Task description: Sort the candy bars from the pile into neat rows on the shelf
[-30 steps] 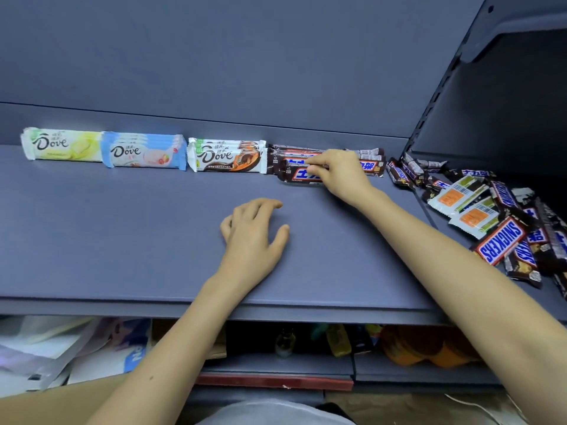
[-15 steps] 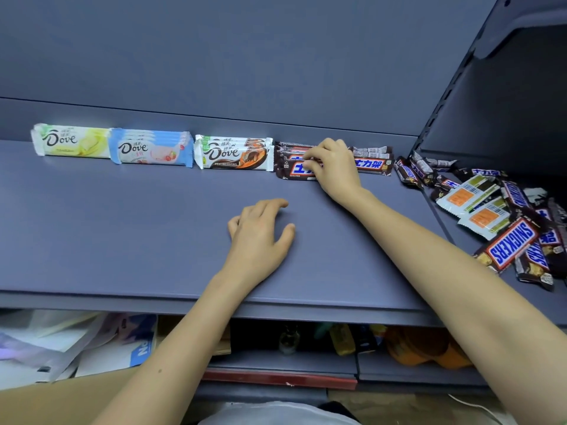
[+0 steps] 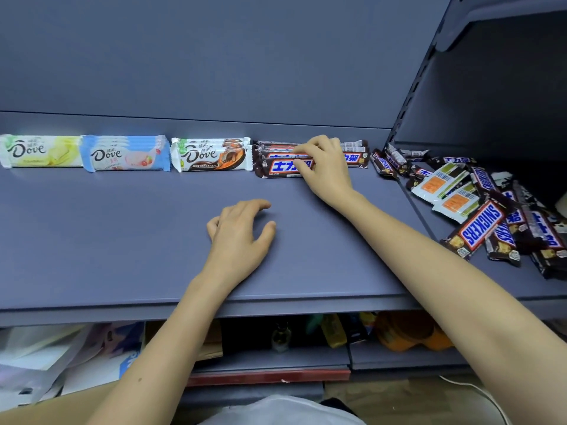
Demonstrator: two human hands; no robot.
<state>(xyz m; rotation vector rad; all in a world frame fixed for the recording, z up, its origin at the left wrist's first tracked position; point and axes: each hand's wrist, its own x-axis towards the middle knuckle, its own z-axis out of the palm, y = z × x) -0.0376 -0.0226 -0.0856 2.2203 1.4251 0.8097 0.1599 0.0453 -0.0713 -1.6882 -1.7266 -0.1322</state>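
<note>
The right hand [image 3: 325, 167] pinches the front Snickers bar [image 3: 276, 167], squaring its row; the left hand [image 3: 239, 234] rests loose, holding nothing, on the shelf [image 3: 122, 225]; next, probably a reach to the pile [image 3: 478, 210].

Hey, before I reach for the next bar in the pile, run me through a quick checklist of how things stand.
1. Right hand free: not ok, it pinches the front Snickers bar.
2. Front Snickers bar square with its stack: cannot tell, the hand covers its right end.
3. Left hand free: ok, resting open on the shelf.
4. Dove rows tidy: ok, three side by side at the back.
5. Pile in view, bars left: ok.
</note>
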